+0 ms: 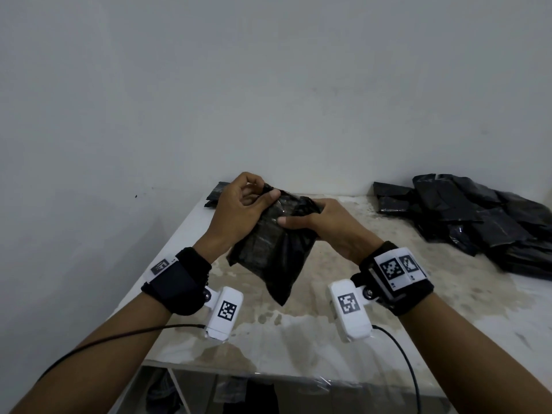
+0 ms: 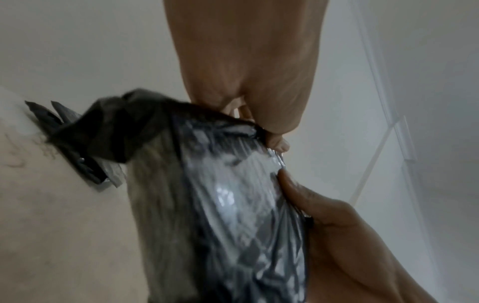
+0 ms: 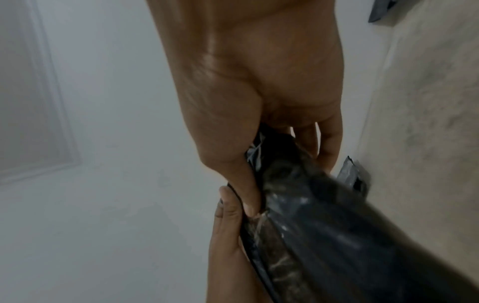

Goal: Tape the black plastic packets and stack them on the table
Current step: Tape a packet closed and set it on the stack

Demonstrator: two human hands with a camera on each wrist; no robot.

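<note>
packet [image 1: 268, 249] top hidden by left hand [image 1: 239, 210], right hand [image 1: 322, 225]

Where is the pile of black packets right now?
In the head view the pile lies at the table's far right, against the wall, right of the packet held up in both hands.

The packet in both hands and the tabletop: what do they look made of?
Packet: thin glossy black plastic film; it crinkles, shows bright glints, a clear shiny band looks like tape. Left hand and right hand grip it. Tabletop: hard, pale, matte, blotchy brown stains; possibly laminate or stone.
</note>
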